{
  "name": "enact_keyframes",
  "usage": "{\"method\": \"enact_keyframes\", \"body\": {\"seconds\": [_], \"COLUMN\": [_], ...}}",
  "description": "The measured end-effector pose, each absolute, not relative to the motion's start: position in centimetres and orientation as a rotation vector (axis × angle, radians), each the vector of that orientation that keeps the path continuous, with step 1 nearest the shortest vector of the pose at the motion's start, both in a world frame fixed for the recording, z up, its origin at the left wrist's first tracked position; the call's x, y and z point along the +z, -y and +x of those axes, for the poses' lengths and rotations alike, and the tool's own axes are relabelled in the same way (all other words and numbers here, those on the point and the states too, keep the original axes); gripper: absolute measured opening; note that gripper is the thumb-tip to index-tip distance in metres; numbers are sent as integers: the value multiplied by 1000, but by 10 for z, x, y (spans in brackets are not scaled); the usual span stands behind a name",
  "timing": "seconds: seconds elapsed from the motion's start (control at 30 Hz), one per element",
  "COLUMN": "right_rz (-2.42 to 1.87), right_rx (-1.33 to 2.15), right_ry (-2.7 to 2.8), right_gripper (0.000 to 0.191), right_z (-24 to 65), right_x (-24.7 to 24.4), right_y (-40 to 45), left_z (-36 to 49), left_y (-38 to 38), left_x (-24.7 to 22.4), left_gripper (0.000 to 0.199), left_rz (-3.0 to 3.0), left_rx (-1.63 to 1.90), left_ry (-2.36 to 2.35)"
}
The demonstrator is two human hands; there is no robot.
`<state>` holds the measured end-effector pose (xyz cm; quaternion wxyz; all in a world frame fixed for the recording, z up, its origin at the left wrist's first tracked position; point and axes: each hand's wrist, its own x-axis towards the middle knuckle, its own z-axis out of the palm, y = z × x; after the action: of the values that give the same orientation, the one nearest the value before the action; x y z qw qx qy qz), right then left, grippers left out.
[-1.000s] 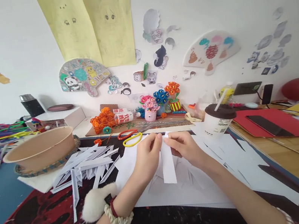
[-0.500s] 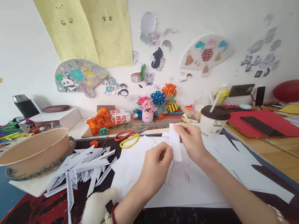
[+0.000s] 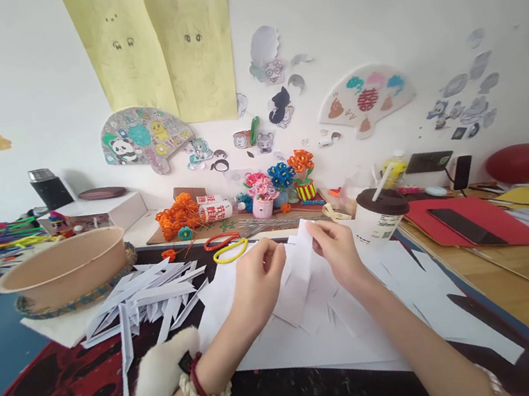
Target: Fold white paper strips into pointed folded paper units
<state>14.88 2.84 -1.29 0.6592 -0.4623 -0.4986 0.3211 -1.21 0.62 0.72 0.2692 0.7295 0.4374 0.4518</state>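
Note:
A white paper strip (image 3: 302, 273) hangs from my right hand (image 3: 338, 250), its top end pinched between thumb and fingers. To the left, my left hand (image 3: 259, 280) is curled, thumb near fingertips, apart from the top of the strip; whether anything is in it is too small to tell. Both hands are above white paper sheets (image 3: 290, 349) that carry loose strips. A pile of folded white strips (image 3: 153, 294) lies left of my left hand, and a fluffy white object (image 3: 164, 370) is beside my left wrist.
Scissors (image 3: 230, 251) with red and yellow handles lie behind my left hand. A beige basin (image 3: 63, 265) stands at the left, a lidded cup (image 3: 378, 216) at the right. Pipe-cleaner flowers (image 3: 263, 191) line the back, and red card (image 3: 482, 222) lies far right.
My left hand has moved left and slightly up, away from the strip. The strip, upright between both hands before, now slants down to the left from my right hand.

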Motion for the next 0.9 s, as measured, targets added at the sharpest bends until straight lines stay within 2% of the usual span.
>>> {"method": "enact_keyframes", "body": {"seconds": [0.1, 0.23, 0.73, 0.9], "right_rz": [-1039, -1005, -883, -940], "right_rx": [795, 881, 1152, 1070], "right_ry": [1245, 1411, 1413, 1457], "right_gripper": [44, 35, 36, 39], "right_z": [139, 133, 149, 150], "right_x": [-9, -7, -1, 2], "right_y": [-19, -14, -17, -15], "left_z": [-13, -12, -16, -16], "left_y": [-7, -5, -9, -12], "left_x": [5, 0, 9, 5], "left_gripper": [10, 16, 18, 19], "left_rz": [2230, 2424, 1913, 1824], "left_rx": [1246, 1167, 1113, 1171], "left_ry": [-1291, -1418, -1027, -1094]}}
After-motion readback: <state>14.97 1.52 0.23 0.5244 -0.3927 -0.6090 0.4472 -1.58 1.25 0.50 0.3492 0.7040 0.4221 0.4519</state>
